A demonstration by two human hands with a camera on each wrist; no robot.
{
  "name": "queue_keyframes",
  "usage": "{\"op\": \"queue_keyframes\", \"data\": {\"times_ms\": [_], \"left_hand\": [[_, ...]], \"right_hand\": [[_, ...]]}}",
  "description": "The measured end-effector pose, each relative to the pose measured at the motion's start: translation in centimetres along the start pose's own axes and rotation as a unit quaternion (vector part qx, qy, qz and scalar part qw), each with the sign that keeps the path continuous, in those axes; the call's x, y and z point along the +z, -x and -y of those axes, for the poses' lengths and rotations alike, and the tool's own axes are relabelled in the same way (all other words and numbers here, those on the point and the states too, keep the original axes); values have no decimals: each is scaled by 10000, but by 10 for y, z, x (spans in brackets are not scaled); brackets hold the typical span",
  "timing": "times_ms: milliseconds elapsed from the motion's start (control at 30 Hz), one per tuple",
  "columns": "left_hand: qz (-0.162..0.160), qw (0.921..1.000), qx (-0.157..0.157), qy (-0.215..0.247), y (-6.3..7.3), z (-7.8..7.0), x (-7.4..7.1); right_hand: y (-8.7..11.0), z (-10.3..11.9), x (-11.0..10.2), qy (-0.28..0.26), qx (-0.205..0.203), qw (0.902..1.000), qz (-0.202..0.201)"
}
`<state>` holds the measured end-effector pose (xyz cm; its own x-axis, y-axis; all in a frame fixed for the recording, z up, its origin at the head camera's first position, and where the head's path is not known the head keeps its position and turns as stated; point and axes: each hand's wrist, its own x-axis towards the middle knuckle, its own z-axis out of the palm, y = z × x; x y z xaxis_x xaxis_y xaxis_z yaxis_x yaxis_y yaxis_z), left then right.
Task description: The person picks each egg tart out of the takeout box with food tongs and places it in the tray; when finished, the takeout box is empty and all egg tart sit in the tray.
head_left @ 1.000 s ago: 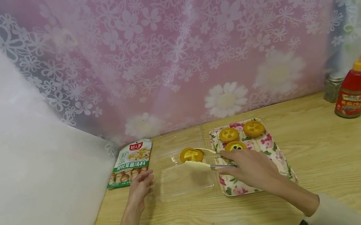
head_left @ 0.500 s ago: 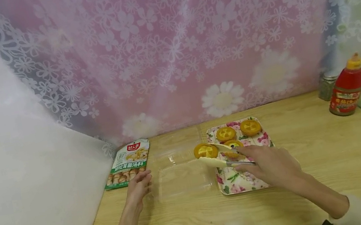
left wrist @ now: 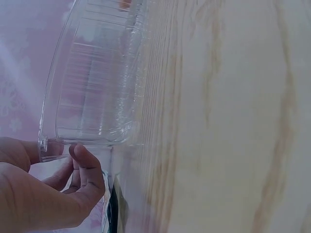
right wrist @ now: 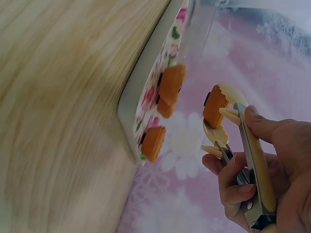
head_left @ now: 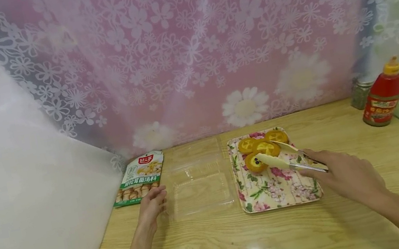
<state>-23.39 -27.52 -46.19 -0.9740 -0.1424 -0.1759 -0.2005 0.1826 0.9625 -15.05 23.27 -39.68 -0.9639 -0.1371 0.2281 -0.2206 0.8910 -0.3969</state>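
Note:
In the head view my right hand point(head_left: 346, 174) grips a pair of metal tongs point(head_left: 298, 166) with cream scalloped tips. Between those tips is an egg tart point(head_left: 266, 148), which the right wrist view shows raised above the floral tray point(head_left: 272, 196). More tarts lie at the tray's far end, one of them the tart with dark berry-like dots point(head_left: 254, 163). My left hand point(head_left: 151, 208) pinches the left rim of a clear plastic container point(head_left: 200, 192), its lid folded back; thumb and fingers on the rim show in the left wrist view.
A green and white food pouch point(head_left: 140, 178) lies beyond my left hand, by the white side wall. At the far right stand a red sauce bottle point(head_left: 382, 100) with a yellow cap and a small glass jar point(head_left: 361, 93). A flowered curtain point(head_left: 174, 67) hangs behind the table.
My right hand has moved right with the tongs, carrying the tart from over the clear container to above the tray. The left hand has stayed at the container's rim.

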Motion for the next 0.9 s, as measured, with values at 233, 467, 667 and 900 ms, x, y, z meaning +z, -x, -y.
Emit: {"op": "queue_keyframes", "data": {"times_ms": [233, 467, 667, 900], "left_hand": [[-62, 10000, 19, 60, 3, -4, 0], [-29, 10000, 39, 46, 1, -4, 0], [-40, 10000, 53, 40, 1, -2, 1], [-51, 10000, 45, 31, 1, -3, 4]], "right_hand": [[4, -27, -4, 149, 111, 9998, 37], [4, -40, -3, 186, 184, 9994, 220], [0, -49, 7, 285, 65, 9992, 289], [-3, -52, 19, 253, 8, 9991, 340]]}}
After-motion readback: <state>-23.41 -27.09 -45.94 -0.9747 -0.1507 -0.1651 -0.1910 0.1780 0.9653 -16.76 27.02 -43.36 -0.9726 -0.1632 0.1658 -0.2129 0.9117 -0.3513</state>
